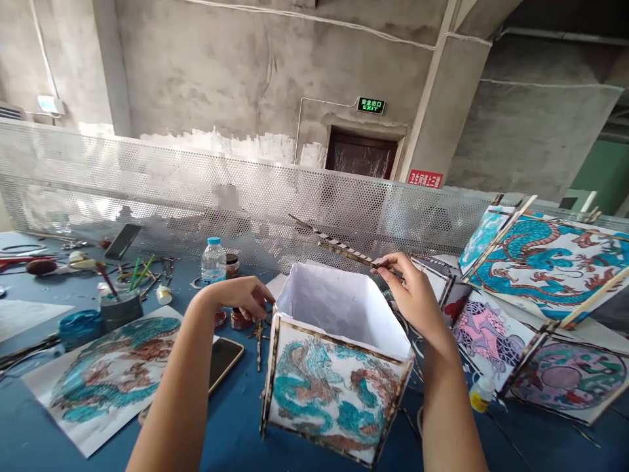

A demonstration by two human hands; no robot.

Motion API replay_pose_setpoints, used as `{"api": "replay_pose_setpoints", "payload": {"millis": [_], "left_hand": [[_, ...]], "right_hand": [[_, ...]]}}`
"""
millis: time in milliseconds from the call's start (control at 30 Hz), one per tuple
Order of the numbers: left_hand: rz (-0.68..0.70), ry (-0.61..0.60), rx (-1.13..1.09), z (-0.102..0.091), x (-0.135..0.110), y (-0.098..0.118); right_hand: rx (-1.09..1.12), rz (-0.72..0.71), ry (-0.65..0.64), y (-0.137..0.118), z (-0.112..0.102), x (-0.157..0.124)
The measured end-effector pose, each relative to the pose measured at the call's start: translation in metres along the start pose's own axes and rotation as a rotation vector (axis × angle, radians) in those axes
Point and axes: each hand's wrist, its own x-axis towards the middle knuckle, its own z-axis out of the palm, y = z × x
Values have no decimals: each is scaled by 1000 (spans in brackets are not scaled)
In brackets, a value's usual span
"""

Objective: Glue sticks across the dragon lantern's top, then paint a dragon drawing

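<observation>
Pinching two banded sticks point(344, 248) between thumb and fingertips, the right hand point(410, 288) holds them slanting over the back of one open-topped paper box point(339, 393). From where I stand, that box sits about midway along the near side of the worktop point(236, 439), one dragon painting facing the person. The left hand point(240, 295) reaches to its upper left corner, fingers bent and touching there; whether they are clamped on it, I cannot tell.

Just left of the box lies one flat phone point(227, 364), then one loose dragon sheet point(118, 367) toward the left edge. One blue-capped bottle point(213, 262) stands beyond the left hand. Toward the right edge I count one big blue dragon panel point(545, 259), one pink-and-purple panel point(486, 331) and one yellow-labelled bottle point(481, 397). One perforated screen point(177, 190) lines the far edge.
</observation>
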Motion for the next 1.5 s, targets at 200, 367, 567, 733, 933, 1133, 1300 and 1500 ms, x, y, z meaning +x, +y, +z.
{"api": "replay_pose_setpoints", "payload": {"millis": [200, 367, 567, 733, 933, 1133, 1300, 1500], "left_hand": [[80, 192, 179, 0, -12, 27], [347, 396, 5, 7, -23, 55], [463, 698, 57, 27, -17, 73], [541, 664, -50, 29, -16, 76], [627, 546, -171, 27, -15, 75], [604, 495, -303, 38, 3, 75], [607, 336, -437, 44, 12, 73], [655, 318, -554, 48, 13, 73]], "right_hand": [[-7, 1, -31, 2, -4, -1], [-20, -7, -76, 3, -4, 0], [-35, 0, -71, 4, -1, 0], [-7, 1, -75, 6, -1, 0], [43, 7, -111, 7, 0, 1], [139, 19, -155, 1, 3, 1], [225, 65, -202, -4, 3, -1], [259, 89, -253, -7, 2, -2]]}}
